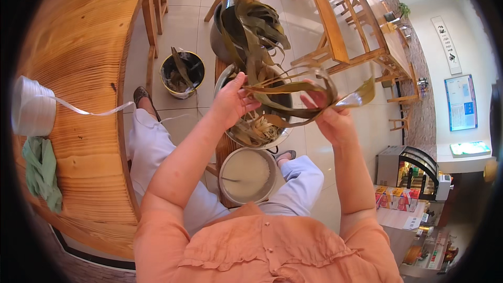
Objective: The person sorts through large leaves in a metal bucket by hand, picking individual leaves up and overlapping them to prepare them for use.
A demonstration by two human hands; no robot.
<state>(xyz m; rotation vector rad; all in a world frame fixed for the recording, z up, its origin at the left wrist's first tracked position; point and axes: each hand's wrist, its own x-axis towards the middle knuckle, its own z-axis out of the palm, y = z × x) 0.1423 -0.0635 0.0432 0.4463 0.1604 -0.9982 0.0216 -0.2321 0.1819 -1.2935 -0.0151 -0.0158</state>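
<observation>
Several long olive-green leaves (292, 87) stretch in loops between my two hands, above a wide metal basin (283, 135). My right hand (334, 120) grips the bunch at its right part, with a broad glossy leaf end sticking out beyond it. At the other end, the narrow leaf ends meet the thumb and fingers of my left hand (232, 102). More leaves and a pale tangled bundle (264, 129) lie in the basin. Behind it, a dark pot (218, 41) is heaped with long wet leaves (255, 19). Closest to me stands a metal pot of whitish grains (249, 169) under cloudy liquid, with a thin utensil handle (231, 179) in it.
The vessels stand on a wooden bench (222, 151) between my legs. A bucket (182, 74) with dark leaves is on the tiled floor to the left. The wooden table (86, 86) carries a spool of white plastic twine (34, 106) and a green cloth or bag (41, 173).
</observation>
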